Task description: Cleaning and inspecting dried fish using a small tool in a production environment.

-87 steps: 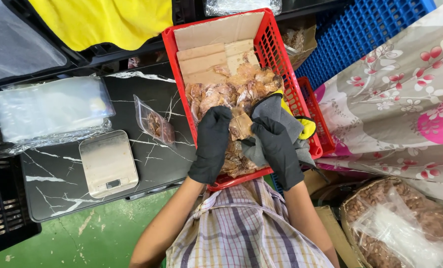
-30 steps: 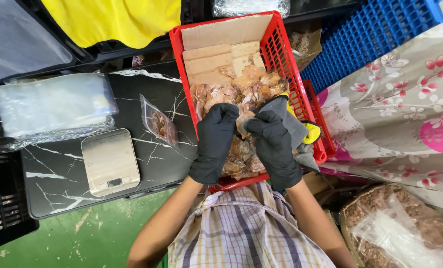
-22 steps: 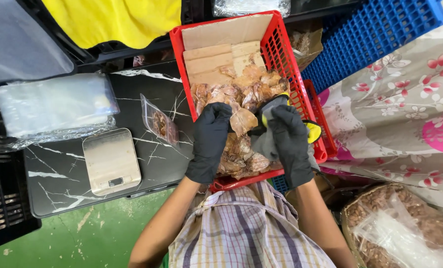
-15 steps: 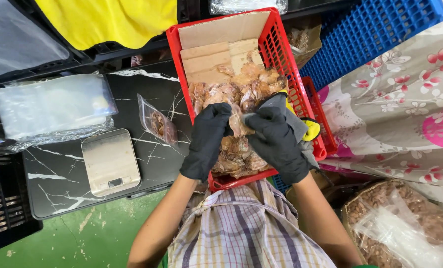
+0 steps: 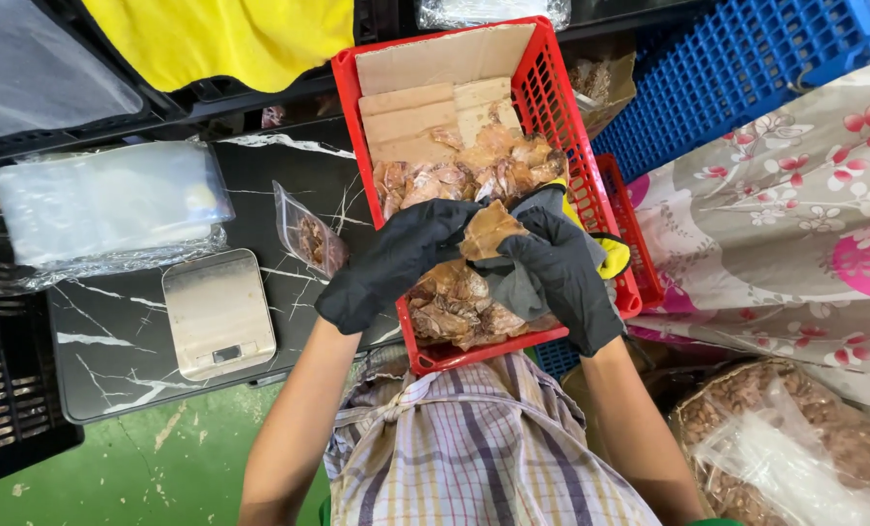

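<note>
Both my hands wear black gloves and meet over a red plastic crate (image 5: 550, 107) lined with cardboard and filled with brown dried pieces (image 5: 454, 180). Together, my left hand (image 5: 396, 261) and my right hand (image 5: 557, 275) pinch one brown dried piece (image 5: 489, 232) above the pile. A grey and yellow glove (image 5: 605, 255) lies on the crate's right edge, under my right hand. To the left of the crate, a small clear bag (image 5: 308, 237) holding some brown pieces lies on the dark marble-pattern table (image 5: 113, 341).
A small steel scale (image 5: 218, 314) sits on the table beside a stack of clear bags (image 5: 104, 209). A blue crate (image 5: 737, 68) stands at the upper right. Floral cloth (image 5: 795, 224) lies to the right. At lower right is a large open sack of brown pieces (image 5: 795, 438).
My hands have shifted over the pile and now hold one dried piece up between them. The bag, scale and crate have not moved.
</note>
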